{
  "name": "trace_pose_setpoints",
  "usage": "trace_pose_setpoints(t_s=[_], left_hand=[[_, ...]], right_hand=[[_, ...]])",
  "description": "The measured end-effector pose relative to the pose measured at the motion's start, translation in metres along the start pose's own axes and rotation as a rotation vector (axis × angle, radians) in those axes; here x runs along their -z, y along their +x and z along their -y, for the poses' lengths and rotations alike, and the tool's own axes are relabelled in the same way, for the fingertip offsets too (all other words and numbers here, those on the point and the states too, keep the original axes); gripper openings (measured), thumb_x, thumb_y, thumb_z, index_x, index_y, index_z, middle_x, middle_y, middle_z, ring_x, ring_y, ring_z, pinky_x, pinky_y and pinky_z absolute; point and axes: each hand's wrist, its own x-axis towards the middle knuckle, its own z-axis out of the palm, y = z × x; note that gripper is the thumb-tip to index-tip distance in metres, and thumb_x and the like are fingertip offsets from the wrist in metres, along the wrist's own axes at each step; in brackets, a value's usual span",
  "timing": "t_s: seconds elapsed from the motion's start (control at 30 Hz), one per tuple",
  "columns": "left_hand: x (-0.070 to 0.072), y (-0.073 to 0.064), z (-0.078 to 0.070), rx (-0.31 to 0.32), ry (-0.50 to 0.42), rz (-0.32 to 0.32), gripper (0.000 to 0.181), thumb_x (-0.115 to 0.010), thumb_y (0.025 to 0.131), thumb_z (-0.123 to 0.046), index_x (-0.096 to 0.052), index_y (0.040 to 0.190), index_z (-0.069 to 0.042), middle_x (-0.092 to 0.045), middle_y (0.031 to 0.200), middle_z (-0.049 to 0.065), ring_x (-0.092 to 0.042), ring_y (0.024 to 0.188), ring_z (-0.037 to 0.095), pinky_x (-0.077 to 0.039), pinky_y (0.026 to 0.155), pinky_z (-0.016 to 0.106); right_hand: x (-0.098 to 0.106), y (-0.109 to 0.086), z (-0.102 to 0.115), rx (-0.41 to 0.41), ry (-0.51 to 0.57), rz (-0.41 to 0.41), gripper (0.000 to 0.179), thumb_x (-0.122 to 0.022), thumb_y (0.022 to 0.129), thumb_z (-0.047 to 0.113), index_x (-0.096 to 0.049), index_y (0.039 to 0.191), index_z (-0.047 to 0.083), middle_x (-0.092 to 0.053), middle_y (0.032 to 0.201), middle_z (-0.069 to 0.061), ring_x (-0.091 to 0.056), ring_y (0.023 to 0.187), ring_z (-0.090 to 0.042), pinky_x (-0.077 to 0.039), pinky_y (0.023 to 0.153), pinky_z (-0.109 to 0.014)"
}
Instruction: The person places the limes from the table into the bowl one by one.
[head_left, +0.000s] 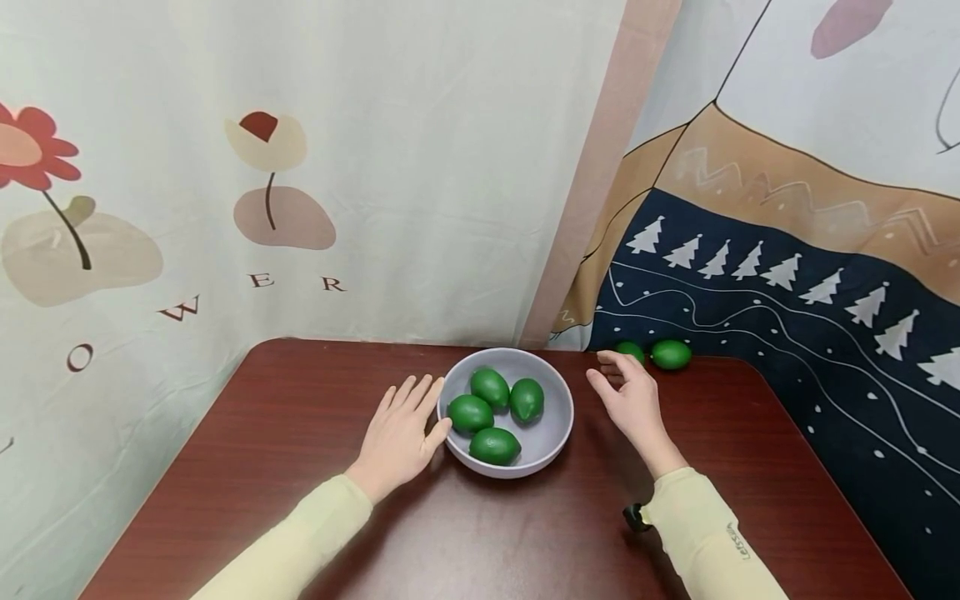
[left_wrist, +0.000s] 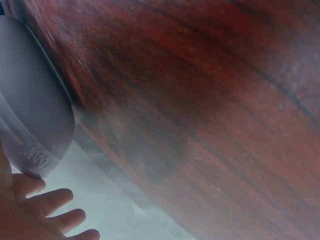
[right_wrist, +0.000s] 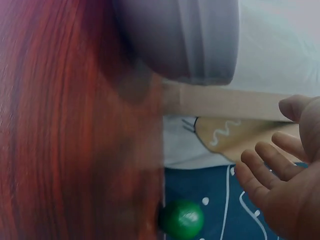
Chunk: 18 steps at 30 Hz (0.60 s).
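Note:
A light purple-grey bowl (head_left: pixel 555 433) stands on the table and holds several green limes (head_left: pixel 495 447). My left hand (head_left: pixel 401 435) has its fingers extended, with thumb and fingertips right at the bowl's left rim. In the left wrist view, its fingers (left_wrist: pixel 55 201) spread beside the outer wall of the bowl (left_wrist: pixel 37 95). To the right of the bowl, my right hand (head_left: pixel 630 407) hangs with loosely bent fingers and holds nothing. Just beyond it lie two more limes; one lime (head_left: pixel 671 355) shows fully, while the hand partly hides the other lime (head_left: pixel 630 350).
The dark red wooden table (head_left: pixel 285 433) has its back edge against a pale printed curtain (head_left: pixel 420 167). A navy cloth with white trees (head_left: pixel 787 333) hangs along the right side. A black band (head_left: pixel 636 518) sits on the right wrist.

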Motion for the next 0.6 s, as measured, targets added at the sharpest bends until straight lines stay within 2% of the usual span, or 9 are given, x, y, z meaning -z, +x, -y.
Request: trace_pose_setpoints(t_s=[0.43, 0.6], left_hand=[[0.000, 0.000, 0.000, -0.001, -0.003, 0.000, 0.064, -0.055, 0.103, -0.044, -0.046, 0.156, -0.010, -0.050, 0.156, 0.015, -0.040, 0.148, 0.040, -0.024, 0.124, 0.057], [0.000, 0.000, 0.000, -0.002, -0.011, -0.001, 0.064, -0.055, 0.103, -0.044, -0.047, 0.156, -0.010, -0.049, 0.157, 0.015, -0.039, 0.148, 0.040, -0.024, 0.124, 0.057]], right_hand=[[0.004, 0.006, -0.025, -0.065, -0.059, -0.111, 0.032, -0.073, 0.094, 0.008, -0.068, 0.122, -0.007, -0.065, 0.118, -0.026, -0.067, 0.108, -0.044, -0.055, 0.094, -0.058], [0.005, 0.008, -0.034, -0.102, -0.098, -0.140, 0.034, -0.072, 0.095, 0.009, -0.066, 0.123, -0.009, -0.064, 0.118, -0.027, -0.067, 0.106, -0.044, -0.055, 0.092, -0.057]])
